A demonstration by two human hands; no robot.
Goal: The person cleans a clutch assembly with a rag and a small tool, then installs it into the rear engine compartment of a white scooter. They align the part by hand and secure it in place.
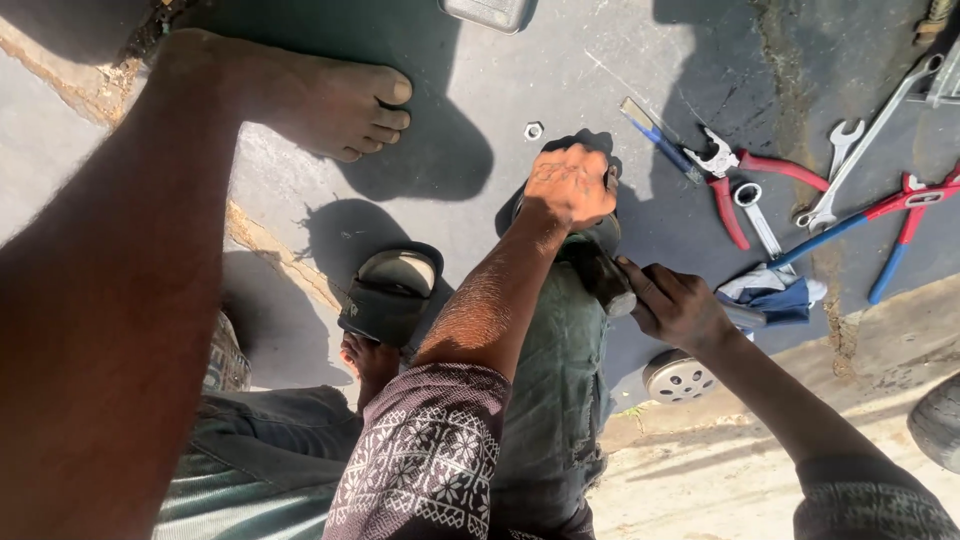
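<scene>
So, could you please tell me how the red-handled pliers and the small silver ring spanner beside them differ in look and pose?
The red-handled pliers have two coated red grips spread apart in a V, while the small silver ring spanner is one bare metal bar. The pliers are larger, with toothed jaws at the upper left end; the spanner ends in a closed ring. Both lie flat on the dark mat, right of the person's hands.

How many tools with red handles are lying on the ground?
2. Red-handled pliers lie right of the hands, beside a blue screwdriver. A second red-handled tool lies at the right edge, partly cut off. Others may be hidden.
</scene>
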